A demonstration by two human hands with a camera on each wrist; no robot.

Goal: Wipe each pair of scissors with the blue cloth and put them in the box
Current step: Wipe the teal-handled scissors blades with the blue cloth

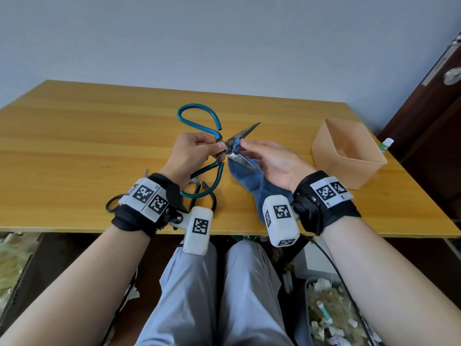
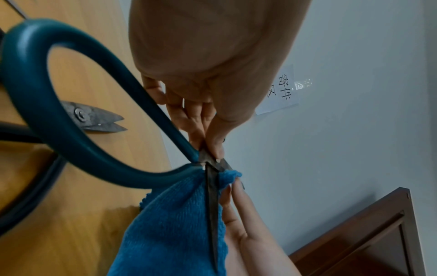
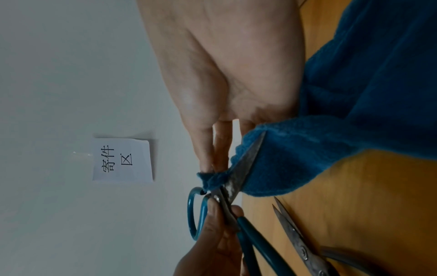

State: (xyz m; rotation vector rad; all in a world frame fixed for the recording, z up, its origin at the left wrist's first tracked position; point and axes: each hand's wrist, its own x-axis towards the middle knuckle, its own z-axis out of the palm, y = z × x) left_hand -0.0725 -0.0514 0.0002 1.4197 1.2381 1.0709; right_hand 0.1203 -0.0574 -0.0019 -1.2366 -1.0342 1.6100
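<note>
Left hand (image 1: pixel 192 152) pinches the teal-handled scissors (image 1: pixel 225 149) right at the pivot, blades spread wide open above the wooden table (image 1: pixel 74 136). Right hand (image 1: pixel 270 162) has its fingers nipping the blue cloth (image 1: pixel 245 181) into the crotch of the blades. Near blade runs from there toward the right wrist, so I'd guess the wipe goes pivot-to-tip; the box (image 1: pixel 349 171) sits off to the right.

Setting: plain office or mailroom-type room. I sit at a wood-laminate desk (image 1: pixel 99 136) pushed against a bare pale wall (image 1: pixel 224 33). A printed paper sign (image 3: pixel 123 159) with Chinese characters is taped to that wall. Dark wooden door (image 1: pixel 434 101) with a round metal knob on my right. Bin of crumpled paper scraps (image 1: pixel 334 318) under the desk.
</note>
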